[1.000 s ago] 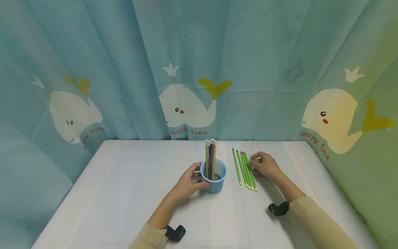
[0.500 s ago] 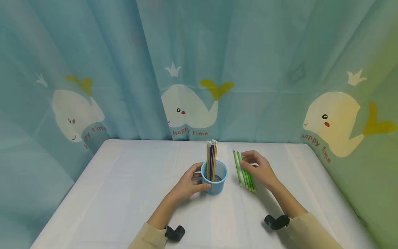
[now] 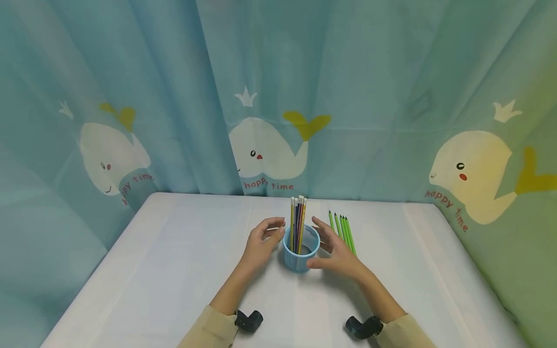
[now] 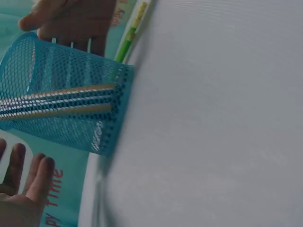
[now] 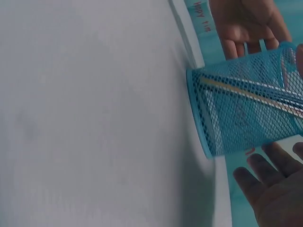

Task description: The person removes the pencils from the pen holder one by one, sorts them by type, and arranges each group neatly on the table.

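Note:
A light blue mesh pen cup (image 3: 297,263) stands upright on the table, with several pencils (image 3: 298,217) leaning in its left side, eraser ends up. My left hand (image 3: 258,246) is just left of the cup, fingers loosely bent and holding nothing; the left wrist view shows its fingers apart from the mesh. On the cup's other side is my right hand (image 3: 339,253), thumb near the front wall and fingers reaching behind. Its fingers (image 5: 265,170) look spread and relaxed beside the mesh. Several green pencils (image 3: 344,227) lie right of the cup, their lower ends hidden by my right hand.
The white-covered table (image 3: 174,270) ends at a blue-green curtain (image 3: 370,96) printed with whales, which also hangs along both sides. A black wrist mount (image 3: 249,321) sits on my left wrist and another black mount (image 3: 364,327) on my right.
My right hand has moved left from over the green pencils to the cup's right side. My left hand has let go of the cup and drawn slightly away. The cup stays in place.

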Demonstrator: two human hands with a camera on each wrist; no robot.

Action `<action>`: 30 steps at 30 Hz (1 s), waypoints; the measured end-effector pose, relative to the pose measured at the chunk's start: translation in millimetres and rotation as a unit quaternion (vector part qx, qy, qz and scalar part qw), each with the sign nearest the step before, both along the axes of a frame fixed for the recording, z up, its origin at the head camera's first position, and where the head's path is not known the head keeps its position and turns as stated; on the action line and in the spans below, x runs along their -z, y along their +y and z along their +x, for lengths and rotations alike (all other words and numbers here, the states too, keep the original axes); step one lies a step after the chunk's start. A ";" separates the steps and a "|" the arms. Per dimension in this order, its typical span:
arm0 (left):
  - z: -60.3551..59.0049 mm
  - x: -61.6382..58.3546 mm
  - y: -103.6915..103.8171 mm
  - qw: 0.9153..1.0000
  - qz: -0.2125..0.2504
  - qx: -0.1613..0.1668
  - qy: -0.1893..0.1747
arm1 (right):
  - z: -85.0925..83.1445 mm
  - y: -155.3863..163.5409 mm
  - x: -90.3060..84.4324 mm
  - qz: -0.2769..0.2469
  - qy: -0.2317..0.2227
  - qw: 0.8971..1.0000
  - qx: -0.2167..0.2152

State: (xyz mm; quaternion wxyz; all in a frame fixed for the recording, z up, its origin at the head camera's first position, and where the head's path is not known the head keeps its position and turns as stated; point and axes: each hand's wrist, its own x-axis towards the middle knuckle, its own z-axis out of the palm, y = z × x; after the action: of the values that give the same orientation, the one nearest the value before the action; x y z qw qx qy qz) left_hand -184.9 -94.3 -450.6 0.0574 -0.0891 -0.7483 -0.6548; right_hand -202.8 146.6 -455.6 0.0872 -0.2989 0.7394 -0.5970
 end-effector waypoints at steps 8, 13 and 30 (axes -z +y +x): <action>-8.6 -7.4 16.2 0.999 -0.010 0.020 -0.025 | 2.9 -9.6 9.0 -0.030 -0.021 0.999 -0.012; -9.8 -10.6 22.2 1.000 -0.016 -0.013 -0.015 | 3.0 -12.7 9.8 -0.035 -0.020 0.999 -0.006; -4.6 -14.1 22.3 0.998 -0.005 -0.067 -0.018 | 0.3 -12.7 13.2 -0.037 -0.007 0.999 -0.004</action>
State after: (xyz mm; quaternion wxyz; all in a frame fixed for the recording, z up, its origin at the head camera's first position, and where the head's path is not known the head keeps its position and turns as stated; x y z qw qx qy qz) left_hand -189.5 -72.0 -436.5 0.0869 -0.0272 -0.7570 -0.6471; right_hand -202.5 133.9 -468.8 0.0840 -0.3003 0.7151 -0.6256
